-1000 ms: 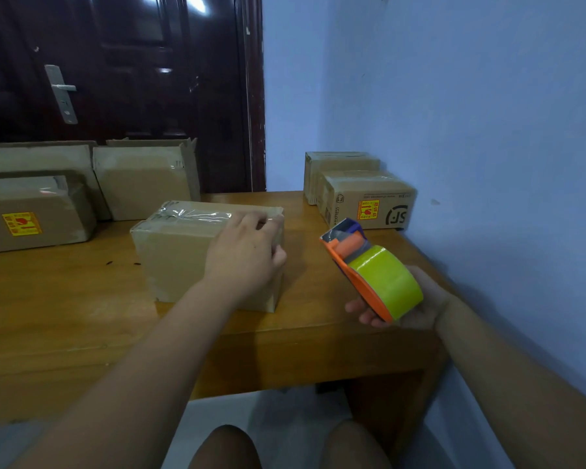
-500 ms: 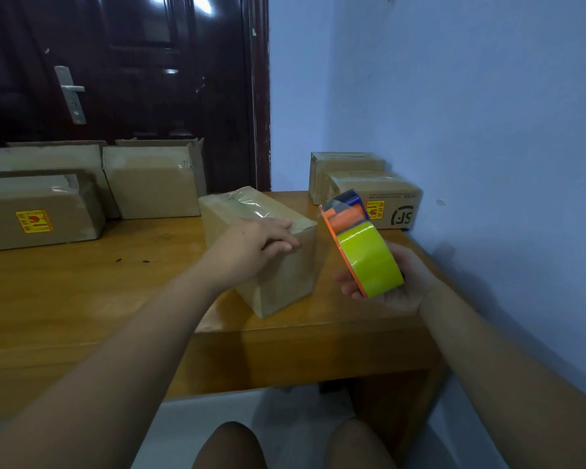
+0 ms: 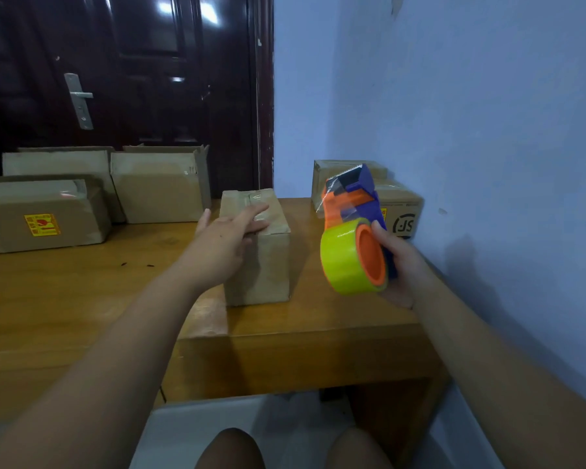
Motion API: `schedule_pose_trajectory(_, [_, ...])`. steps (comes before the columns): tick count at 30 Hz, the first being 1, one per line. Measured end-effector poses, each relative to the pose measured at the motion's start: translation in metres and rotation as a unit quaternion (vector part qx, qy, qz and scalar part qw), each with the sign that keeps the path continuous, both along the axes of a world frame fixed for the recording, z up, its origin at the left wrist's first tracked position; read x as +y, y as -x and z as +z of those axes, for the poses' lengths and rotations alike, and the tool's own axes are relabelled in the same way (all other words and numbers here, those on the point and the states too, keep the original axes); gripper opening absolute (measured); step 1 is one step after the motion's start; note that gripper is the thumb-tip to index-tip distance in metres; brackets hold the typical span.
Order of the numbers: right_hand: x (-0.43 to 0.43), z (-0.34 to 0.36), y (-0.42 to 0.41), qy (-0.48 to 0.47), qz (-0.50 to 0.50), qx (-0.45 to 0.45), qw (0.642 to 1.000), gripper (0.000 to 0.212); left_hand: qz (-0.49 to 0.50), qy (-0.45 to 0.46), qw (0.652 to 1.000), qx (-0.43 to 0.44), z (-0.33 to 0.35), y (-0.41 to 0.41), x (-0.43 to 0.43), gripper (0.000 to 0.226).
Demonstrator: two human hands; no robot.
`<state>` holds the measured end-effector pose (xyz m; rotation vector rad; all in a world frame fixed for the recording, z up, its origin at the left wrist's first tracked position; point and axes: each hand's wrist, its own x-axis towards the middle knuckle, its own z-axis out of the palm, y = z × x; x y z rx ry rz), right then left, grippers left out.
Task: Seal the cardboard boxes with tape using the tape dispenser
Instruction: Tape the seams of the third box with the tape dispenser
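Head view. Person seated at a wooden table (image 3: 82, 299), knees showing below its front edge.

Left hand (image 3: 229, 231) lay on top of the nearest box (image 3: 261, 265). Fingers (image 3: 256, 213) were straight and slightly spread, flat on the lid, thumb out to the side; pressing, not gripping. The box stood on the table near the front edge, narrow end toward the camera, between the two arms. A glossy strip of clear tape ran along its top seam under the fingertips, so that seam looked closed. The near end face showed bare cardboard; far end hidden.

Right hand (image 3: 398, 265) held the tape dispenser (image 3: 352, 211) in the air, to the right of the box and apart from it. Thumb was curled round the handle; the other fingers were behind it, could not tell how they lay. Yellow-green roll (image 3: 339, 262) low, blade end tipped up, a loose tail of clear tape at the front.

Other boxes:
- Labelled box (image 3: 41, 214) at left had a glossy top, probably taped
- Two upright boxes (image 3: 159, 187) stood behind it against the door (image 3: 132, 79); one seemed to have raised flaps, likely unsealed
- Two boxes by the wall (image 3: 403, 211) at right, seams could not be told

Judgement: task partway. Nearest box had one strip on and was probably being steadied for another pass. Several boxes looked left to do
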<state>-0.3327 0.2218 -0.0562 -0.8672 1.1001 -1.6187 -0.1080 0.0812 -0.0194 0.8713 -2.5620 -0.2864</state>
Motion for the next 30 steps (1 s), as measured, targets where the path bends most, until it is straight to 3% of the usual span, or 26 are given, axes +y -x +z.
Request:
schedule_pose_trajectory(3, [-0.002, 0.003, -0.007, 0.02, -0.049, 0.037, 0.998, 0.054, 0.053, 0.058, 0.997, -0.018, 0.009, 0.005, 0.006, 0.064])
schedule_pose_trajectory(5, [-0.004, 0.006, -0.013, 0.04, -0.091, 0.068, 0.993, 0.041, 0.068, 0.029, 0.988, 0.138, 0.016, 0.011, 0.022, 0.048])
schedule_pose_trajectory(7, [-0.008, 0.009, -0.018, 0.068, -0.123, 0.107, 0.984, 0.041, 0.037, -0.073, 0.952, 0.294, 0.026, 0.023, 0.048, 0.036])
schedule_pose_trajectory(10, [-0.01, 0.014, -0.025, 0.103, -0.151, 0.208, 0.961, 0.032, 0.014, -0.154, 0.928, 0.338, 0.03, 0.047, 0.071, 0.061])
schedule_pose_trajectory(14, [-0.009, 0.019, -0.034, 0.114, -0.19, 0.344, 0.912, 0.044, 0.06, -0.193, 0.903, 0.38, 0.032, 0.062, 0.074, 0.067])
schedule_pose_trajectory(16, [-0.007, 0.022, -0.036, 0.118, -0.203, 0.384, 0.893, 0.052, 0.074, -0.241, 0.867, 0.43, 0.03, 0.062, 0.071, 0.053])
schedule_pose_trajectory(19, [-0.002, 0.03, -0.041, 0.133, -0.199, 0.412, 0.879, 0.058, 0.086, -0.32, 0.78, 0.531, 0.024, 0.059, 0.065, 0.026])
schedule_pose_trajectory(21, [-0.001, 0.035, -0.044, 0.131, -0.2, 0.443, 0.864, 0.06, 0.074, -0.359, 0.753, 0.547, 0.021, 0.055, 0.06, 0.015])
schedule_pose_trajectory(23, [-0.001, 0.039, -0.045, 0.124, -0.204, 0.479, 0.845, 0.063, 0.07, -0.346, 0.769, 0.534, 0.019, 0.049, 0.054, 0.014])
schedule_pose_trajectory(27, [-0.005, 0.049, -0.046, 0.12, -0.185, 0.491, 0.843, 0.063, 0.093, -0.241, 0.843, 0.472, 0.016, 0.038, 0.044, 0.018])
schedule_pose_trajectory(30, [-0.005, 0.061, -0.049, 0.123, -0.168, 0.503, 0.839, 0.066, 0.099, -0.255, 0.831, 0.484, 0.017, 0.031, 0.042, 0.016])
